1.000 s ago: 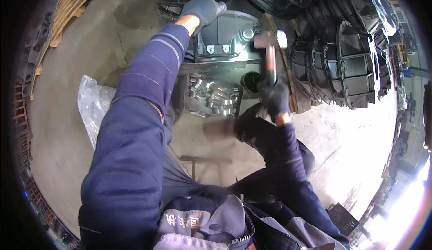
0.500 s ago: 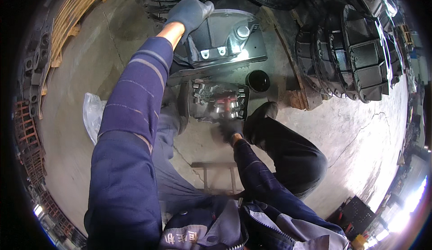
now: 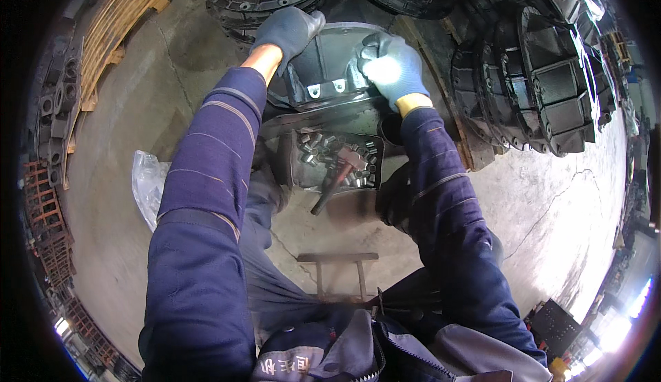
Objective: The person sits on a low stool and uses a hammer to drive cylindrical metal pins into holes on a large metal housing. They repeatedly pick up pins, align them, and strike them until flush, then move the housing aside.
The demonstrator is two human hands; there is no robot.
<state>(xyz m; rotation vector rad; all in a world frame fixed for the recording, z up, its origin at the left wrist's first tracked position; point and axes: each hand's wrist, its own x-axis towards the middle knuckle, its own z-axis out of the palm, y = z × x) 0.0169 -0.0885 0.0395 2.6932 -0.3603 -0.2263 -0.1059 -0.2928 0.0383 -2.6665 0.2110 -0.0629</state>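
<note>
A black cast metal housing (image 3: 323, 55) with a curved flange rests on a dark base in front of me. My left hand (image 3: 289, 32), in a dark grey glove, is closed around the upper left of its rim. On the housing's right side my gloved right hand (image 3: 396, 69) has its fingers curled against the casting, under a bright spot of light that covers part of the glove. Below, a hammer (image 3: 337, 179) lies with its head over a shallow black tray (image 3: 295, 175) and its handle toward me. Short shiny metal sleeves (image 3: 313, 149) fill the tray.
More black ribbed housings (image 3: 523, 82) stand at the right and along the far side. A round dark container (image 3: 390, 129) is partly behind my right arm. A small metal-framed stool (image 3: 337, 258) is between my legs. Clear plastic (image 3: 148, 186) lies left; a wooden pallet (image 3: 124, 31) is farther off.
My right hand has let go of the hammer, left lying over the tray, and has moved up to the housing's right side. My left hand stays on the rim.
</note>
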